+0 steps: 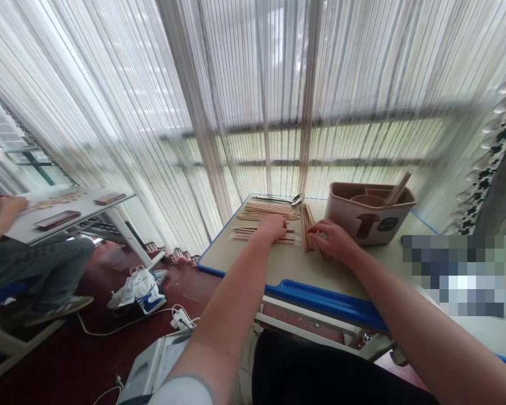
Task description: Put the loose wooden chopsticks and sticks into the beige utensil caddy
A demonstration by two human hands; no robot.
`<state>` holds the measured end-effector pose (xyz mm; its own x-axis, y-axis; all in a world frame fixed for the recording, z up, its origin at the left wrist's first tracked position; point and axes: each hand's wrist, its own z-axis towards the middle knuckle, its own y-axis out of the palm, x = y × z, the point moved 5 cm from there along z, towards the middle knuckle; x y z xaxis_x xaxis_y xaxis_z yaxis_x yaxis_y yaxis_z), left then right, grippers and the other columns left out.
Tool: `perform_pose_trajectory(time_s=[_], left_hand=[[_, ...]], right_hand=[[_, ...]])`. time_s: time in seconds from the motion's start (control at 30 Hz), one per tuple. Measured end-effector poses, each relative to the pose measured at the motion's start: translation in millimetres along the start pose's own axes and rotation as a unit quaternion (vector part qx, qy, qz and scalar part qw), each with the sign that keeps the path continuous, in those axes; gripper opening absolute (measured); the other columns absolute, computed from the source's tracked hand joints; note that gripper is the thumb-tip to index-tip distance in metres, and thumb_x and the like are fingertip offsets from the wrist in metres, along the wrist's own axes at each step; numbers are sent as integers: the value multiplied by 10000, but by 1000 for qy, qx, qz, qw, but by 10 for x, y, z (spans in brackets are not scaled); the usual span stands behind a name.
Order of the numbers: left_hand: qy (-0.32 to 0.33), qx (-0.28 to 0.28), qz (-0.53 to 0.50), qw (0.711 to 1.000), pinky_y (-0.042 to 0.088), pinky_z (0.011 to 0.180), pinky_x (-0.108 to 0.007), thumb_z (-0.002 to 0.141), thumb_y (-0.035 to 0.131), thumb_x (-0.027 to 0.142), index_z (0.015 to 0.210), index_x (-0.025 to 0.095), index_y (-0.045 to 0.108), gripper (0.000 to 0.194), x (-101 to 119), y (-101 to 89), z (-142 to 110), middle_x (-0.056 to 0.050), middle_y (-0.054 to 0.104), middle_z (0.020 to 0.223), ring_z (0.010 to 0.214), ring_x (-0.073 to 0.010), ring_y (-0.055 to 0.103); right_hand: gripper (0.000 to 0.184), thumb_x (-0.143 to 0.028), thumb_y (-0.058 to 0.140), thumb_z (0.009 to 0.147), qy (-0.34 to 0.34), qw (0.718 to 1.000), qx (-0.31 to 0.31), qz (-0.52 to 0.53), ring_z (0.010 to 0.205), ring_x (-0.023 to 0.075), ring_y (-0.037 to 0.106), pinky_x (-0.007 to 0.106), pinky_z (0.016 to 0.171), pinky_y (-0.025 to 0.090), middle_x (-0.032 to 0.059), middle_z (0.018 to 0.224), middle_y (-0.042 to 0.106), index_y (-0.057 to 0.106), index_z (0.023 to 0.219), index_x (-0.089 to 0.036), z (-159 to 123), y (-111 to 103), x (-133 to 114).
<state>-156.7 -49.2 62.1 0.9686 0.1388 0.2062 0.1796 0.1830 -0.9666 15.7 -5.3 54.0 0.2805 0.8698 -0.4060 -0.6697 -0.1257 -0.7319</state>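
My left hand [274, 227] reaches over a row of chopsticks [241, 233] lying crosswise, some apparently in clear wrapping. Its fingers are curled down, and their tips are hidden. Behind this row lies a larger bunch of wooden chopsticks [265, 210], also crosswise. To the right, several chopsticks [307, 222] point away from me. My right hand [331, 236] is at their right side, bent fingers closed around a slanting one. A metal slotted spoon [297, 199] lies at the far edge of the table [219, 253].
A brown-rimmed utensil holder [366, 216] with compartments stands close to my right hand, a flat stick [398, 188] leaning out. A blurred patch covers the table's right side. At left, another person's hand [8, 208] rests by a white table [29, 222]. Bags [141, 289] and cables lie on the floor.
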Motion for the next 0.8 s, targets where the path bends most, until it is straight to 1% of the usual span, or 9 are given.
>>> perform_pose_trajectory(time_s=[0.1,0.17,0.27,0.37,0.43,0.5,0.6,0.67,0.8], left_hand=[[-8,21,-1,1000,480,799,-301,758,564,237,865,232,732,199,12,-19,7,-65,709,917,862,-203,634],[-1,68,3,998,480,784,-307,800,527,266,873,238,726,214,54,-53,9,-63,705,913,867,-205,630],[48,155,-7,987,474,782,-314,841,491,293,899,241,711,234,186,-109,-8,-47,694,907,857,-200,622],[108,202,-41,973,463,800,-296,842,517,284,906,225,699,201,344,-122,-32,-31,676,913,855,-176,610],[140,212,-55,966,456,810,-288,845,527,275,902,213,693,186,443,-109,-47,-33,664,906,856,-165,601],[165,217,-55,961,448,826,-290,854,524,265,910,207,687,181,527,-86,-64,-39,655,915,867,-162,595],[182,225,-49,956,436,849,-301,863,515,254,930,205,680,185,584,-55,-81,-47,649,941,901,-169,588],[175,232,-51,955,430,865,-310,860,521,259,966,206,674,193,567,-45,-77,-50,648,970,929,-179,581],[108,240,-46,964,414,903,-333,857,516,221,1035,218,665,232,445,-41,-35,-49,652,1021,983,-195,565]], right_hand=[[187,-302,544,798,13,1000,9,-4,796,176,589,317,778,460,50,838,650,695,825,-195,2,15,48],[189,-304,538,802,18,1000,13,-8,788,175,588,311,759,460,52,832,651,689,834,-194,8,41,69],[229,-311,544,800,30,999,28,-9,777,172,586,301,730,461,51,845,647,652,958,-186,21,66,93],[328,-317,559,789,68,995,74,3,746,158,584,293,705,468,63,891,635,582,1076,-160,35,35,141],[356,-325,557,791,105,989,105,24,669,140,577,283,658,469,62,883,637,549,1103,-153,36,-4,185],[341,-333,540,807,121,984,126,43,623,134,573,279,632,466,48,838,648,544,1102,-163,35,-46,205],[223,-331,493,840,81,988,131,24,691,156,593,295,684,463,44,807,658,608,963,-186,42,-99,154],[207,-324,474,852,53,989,138,-1,740,169,596,305,716,458,52,818,660,628,873,-187,43,-138,106],[218,-319,455,869,30,976,213,-18,781,174,593,311,743,463,64,866,653,622,905,-183,11,-304,15]])
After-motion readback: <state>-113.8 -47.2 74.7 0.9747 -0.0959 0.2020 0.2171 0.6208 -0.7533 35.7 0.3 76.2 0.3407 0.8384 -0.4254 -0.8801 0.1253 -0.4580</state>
